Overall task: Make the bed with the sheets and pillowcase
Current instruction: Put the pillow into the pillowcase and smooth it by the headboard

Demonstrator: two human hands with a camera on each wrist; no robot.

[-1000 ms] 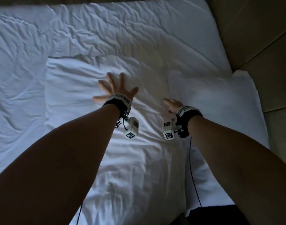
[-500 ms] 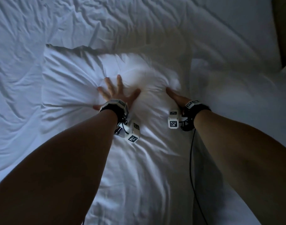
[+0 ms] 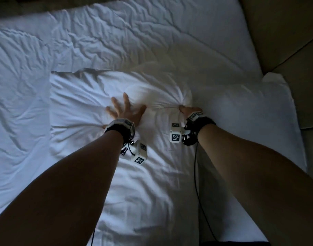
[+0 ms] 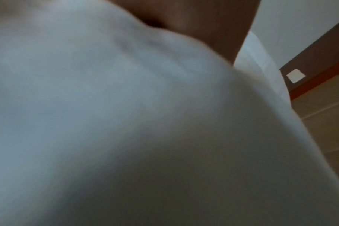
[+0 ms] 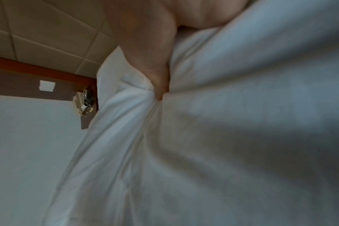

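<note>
A white pillow in its pillowcase (image 3: pixel 84 103) lies across the wrinkled white sheet (image 3: pixel 116 32). My left hand (image 3: pixel 124 110) presses down on the pillow's middle with fingers spread flat, and creases radiate from it. In the left wrist view only the palm (image 4: pixel 203 23) and blurred fabric (image 4: pixel 87 107) show. My right hand (image 3: pixel 189 110) is at the pillow's right edge. Its thumb (image 5: pixel 157 73) digs into gathered fabric (image 5: pixel 242 107), and its fingers are hidden behind the bulge. A taut fold runs between the two hands.
A second white pillow (image 3: pixel 250 112) lies just right of the first, against the padded beige headboard panels (image 3: pixel 285 32). A black cable (image 3: pixel 196 174) hangs from my right wrist over the gap between the pillows. In the right wrist view, a phone (image 5: pixel 81 102) hangs on the brown wall rail.
Both hands have pushed down into the pillow, which now bulges between them. The right hand has closed in on the pillow's right edge, and its thumb has sunk into the fabric.
</note>
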